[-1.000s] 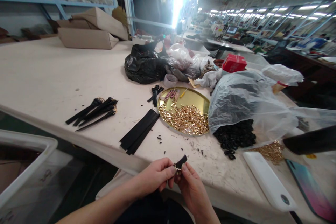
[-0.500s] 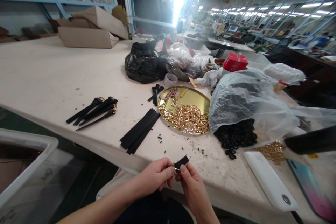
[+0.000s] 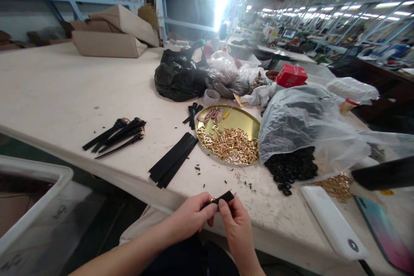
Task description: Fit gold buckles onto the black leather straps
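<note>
At the table's front edge, both hands hold one black strap point(image 3: 226, 197) between thumbs and fingers. My left hand point(image 3: 190, 215) is closed on its left end, where a small gold buckle point(image 3: 213, 199) shows. My right hand point(image 3: 238, 222) pinches the strap just right of the buckle, the free end sticking out above the fingers. The fingers hide most of the buckle. Beyond the hands lies a round gold tray point(image 3: 249, 126) with a heap of gold buckles point(image 3: 233, 145). Flat black straps point(image 3: 173, 159) are stacked to its left, and buckled straps point(image 3: 121, 134) lie farther left.
Right of the tray, black rings point(image 3: 293, 170) spill from a clear plastic bag point(image 3: 291, 116). A white power bank point(image 3: 333, 222) and a phone point(image 3: 383, 233) lie at the right. Bags, including a black one point(image 3: 179, 75), line the back. A white bin point(image 3: 35, 207) stands at lower left.
My right thumb has moved up over the strap beside the buckle, and the strap now lies flatter across the fingers. My left hand keeps its grip almost in place.
</note>
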`<state>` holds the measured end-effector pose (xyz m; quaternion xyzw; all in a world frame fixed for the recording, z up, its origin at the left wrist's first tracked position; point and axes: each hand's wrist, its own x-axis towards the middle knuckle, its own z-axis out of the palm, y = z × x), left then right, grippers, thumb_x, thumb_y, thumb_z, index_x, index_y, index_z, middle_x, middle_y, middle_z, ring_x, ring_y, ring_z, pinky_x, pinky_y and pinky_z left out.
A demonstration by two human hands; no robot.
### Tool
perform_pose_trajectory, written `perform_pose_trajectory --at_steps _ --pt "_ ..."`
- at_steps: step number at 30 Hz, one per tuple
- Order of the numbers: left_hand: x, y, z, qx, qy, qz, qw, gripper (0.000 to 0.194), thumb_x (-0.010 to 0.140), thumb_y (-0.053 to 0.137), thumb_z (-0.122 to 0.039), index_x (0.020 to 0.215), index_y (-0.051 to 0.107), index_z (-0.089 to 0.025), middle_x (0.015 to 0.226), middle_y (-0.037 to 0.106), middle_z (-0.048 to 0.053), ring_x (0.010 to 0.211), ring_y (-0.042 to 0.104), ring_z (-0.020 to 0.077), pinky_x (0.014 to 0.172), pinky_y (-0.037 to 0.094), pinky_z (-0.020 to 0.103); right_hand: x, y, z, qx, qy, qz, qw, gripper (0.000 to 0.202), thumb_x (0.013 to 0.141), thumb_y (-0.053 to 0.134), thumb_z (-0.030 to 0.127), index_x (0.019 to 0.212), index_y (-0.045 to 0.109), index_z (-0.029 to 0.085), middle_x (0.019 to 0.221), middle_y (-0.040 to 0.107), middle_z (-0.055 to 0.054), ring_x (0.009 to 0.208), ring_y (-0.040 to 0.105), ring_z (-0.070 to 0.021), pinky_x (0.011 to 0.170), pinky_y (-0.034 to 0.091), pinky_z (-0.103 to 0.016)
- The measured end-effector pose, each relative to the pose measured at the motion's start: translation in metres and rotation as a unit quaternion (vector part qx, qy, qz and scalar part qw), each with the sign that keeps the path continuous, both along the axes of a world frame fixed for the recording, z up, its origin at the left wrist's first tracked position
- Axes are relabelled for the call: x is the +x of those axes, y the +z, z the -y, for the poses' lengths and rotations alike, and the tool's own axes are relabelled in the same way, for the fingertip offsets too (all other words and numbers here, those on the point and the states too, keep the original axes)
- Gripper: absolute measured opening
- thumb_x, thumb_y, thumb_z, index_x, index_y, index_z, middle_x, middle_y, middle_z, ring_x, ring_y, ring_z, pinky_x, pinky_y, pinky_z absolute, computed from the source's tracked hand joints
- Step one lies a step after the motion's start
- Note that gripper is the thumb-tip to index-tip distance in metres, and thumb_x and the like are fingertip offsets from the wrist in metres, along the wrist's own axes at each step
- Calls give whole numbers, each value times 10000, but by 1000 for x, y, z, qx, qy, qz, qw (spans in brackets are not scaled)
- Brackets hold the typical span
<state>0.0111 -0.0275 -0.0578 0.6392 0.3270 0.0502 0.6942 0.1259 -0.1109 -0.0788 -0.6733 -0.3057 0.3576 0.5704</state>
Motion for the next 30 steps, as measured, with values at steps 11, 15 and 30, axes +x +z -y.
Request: perform_pose_trajectory --at_steps 11,15,30 --pt "6 2 1 28 19 -23 999 214 807 398 -358 682 435 -189 523 494 -70 393 366 67 418 298 188 -4 -2 -6 25 -33 -394 918 168 689 660 299 632 555 181 558 502 47 516 423 -100 507 386 -232" --pt "5 4 1 33 20 -23 999 211 811 390 -334 672 446 -186 522 497 -71 405 357 66 448 300 192 -1 -4 -2 15 -39 -347 937 170 688 670 326 663 575 188 545 490 55 523 402 -96 517 366 -217" --pt "1 12 -2 42 -24 -26 998 261 832 362 -395 709 455 -184 534 476 -68 426 376 74 452 292 196 13 15 2 -17 58 -175 983 130 661 674 317 727 655 207 588 560 42 609 488 -123 630 404 -234"
